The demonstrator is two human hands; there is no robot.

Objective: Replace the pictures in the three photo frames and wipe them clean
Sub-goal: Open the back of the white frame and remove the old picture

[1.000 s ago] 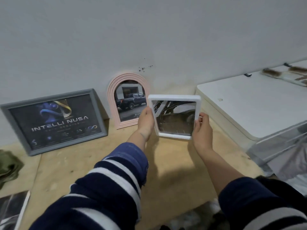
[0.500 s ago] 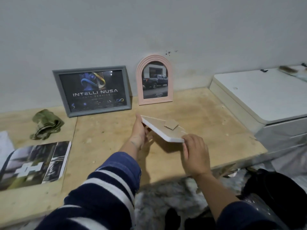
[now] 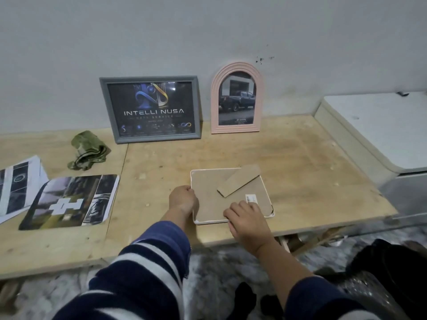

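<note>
White frame (image 3: 208, 195) face-down on plywood table (image 3: 312, 172); left hand (image 3: 182, 199) grips edge, right hand (image 3: 247, 215) open on backing.

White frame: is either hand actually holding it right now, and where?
The white frame lies face down on the table. Left hand grips its left edge; right hand rests on the backing near the front edge.

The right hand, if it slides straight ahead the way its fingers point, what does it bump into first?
Probably the brown stand flap on the back of the white frame. The right hand rests on the frame's near edge, fingers aimed forward; the flap lies just ahead, though how far it sticks up is unclear.
</note>
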